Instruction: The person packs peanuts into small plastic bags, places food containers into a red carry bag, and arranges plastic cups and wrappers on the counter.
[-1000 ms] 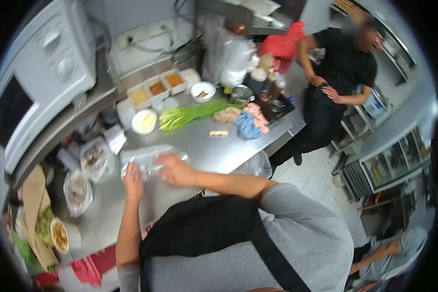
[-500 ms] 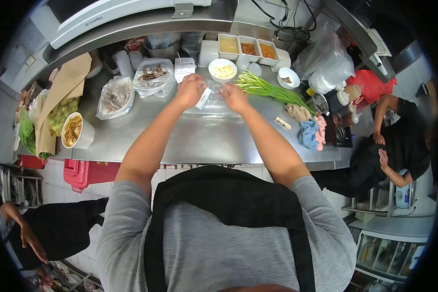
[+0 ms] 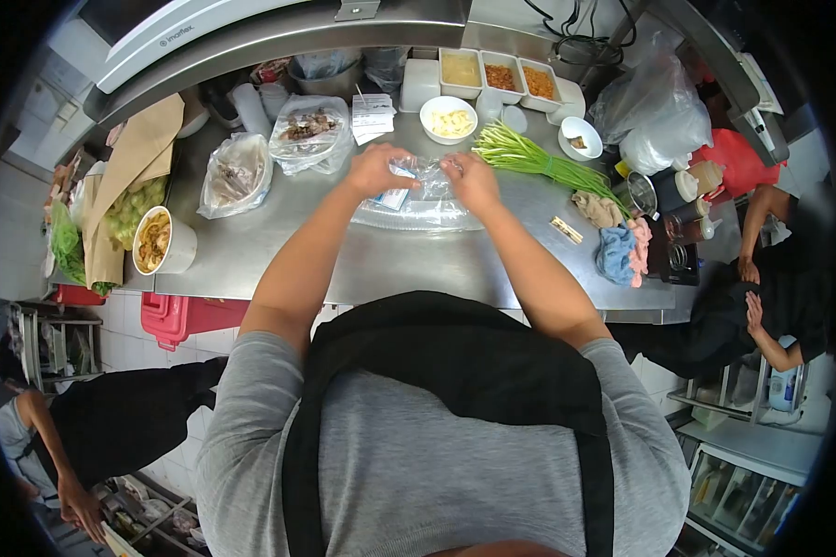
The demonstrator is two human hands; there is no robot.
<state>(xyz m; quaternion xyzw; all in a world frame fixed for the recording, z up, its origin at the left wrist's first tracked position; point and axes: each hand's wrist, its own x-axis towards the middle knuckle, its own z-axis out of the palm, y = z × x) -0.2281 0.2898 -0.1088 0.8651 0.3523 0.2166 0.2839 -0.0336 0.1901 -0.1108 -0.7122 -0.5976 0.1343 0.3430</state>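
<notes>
A clear plastic bag [image 3: 423, 213] with a blue-and-white label [image 3: 392, 198] lies on the steel counter in front of me. My left hand [image 3: 381, 171] grips its upper left part beside the label, thumb reaching across the plastic. My right hand [image 3: 472, 182] pinches the upper right part, fingers bent round the film. Just beyond the bag stands a white bowl of pale yellow chopped pieces [image 3: 449, 122]. To the right of my right hand lies a bundle of long green stalks [image 3: 548, 165], touching neither hand.
Trays of food [image 3: 500, 76] line the back. Two bagged items, one a filled plastic bag [image 3: 236, 181], and a white tub [image 3: 164, 243] stand left. A blue cloth [image 3: 615, 255] and bottles sit right. A person [image 3: 780, 269] is at the right, another person [image 3: 102, 427] at the left.
The view has shifted, so the counter appears farther right. My hands have spread the bag, and more of its film and label shows. The person at the left has lowered an arm.
</notes>
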